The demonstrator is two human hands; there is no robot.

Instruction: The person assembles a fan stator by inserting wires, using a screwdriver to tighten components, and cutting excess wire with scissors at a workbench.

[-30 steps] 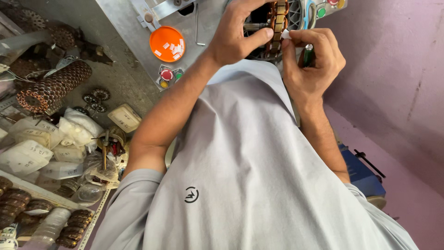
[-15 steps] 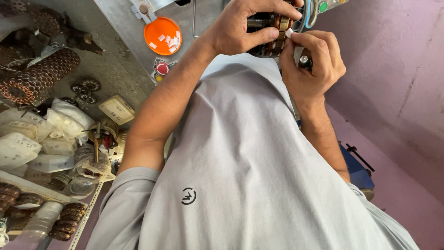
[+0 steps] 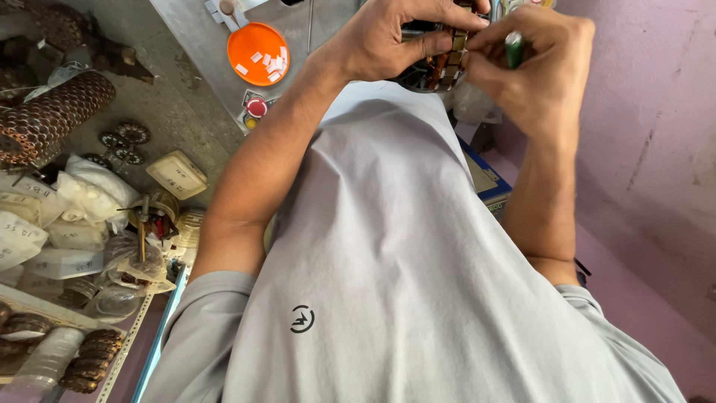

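— pink wall (image 3: 656, 112) at three o'clock, grey table (image 3: 194, 37) at eleven. what's hard to see?

— the wound motor part (image 3: 446, 56) at twelve o'clock, mostly hidden by both hands and cut off at the frame's top. left hand (image 3: 388, 37) is clamped around it; right hand (image 3: 541, 63) is closed on a green-handled tool (image 3: 514, 48), its tip unseen.

— any packages?

— white labelled bags (image 3: 82, 194) at nine o'clock, and an orange round lid (image 3: 258, 54) with white scraps at eleven.

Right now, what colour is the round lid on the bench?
Orange lid, with small white bits on it, in the head view.
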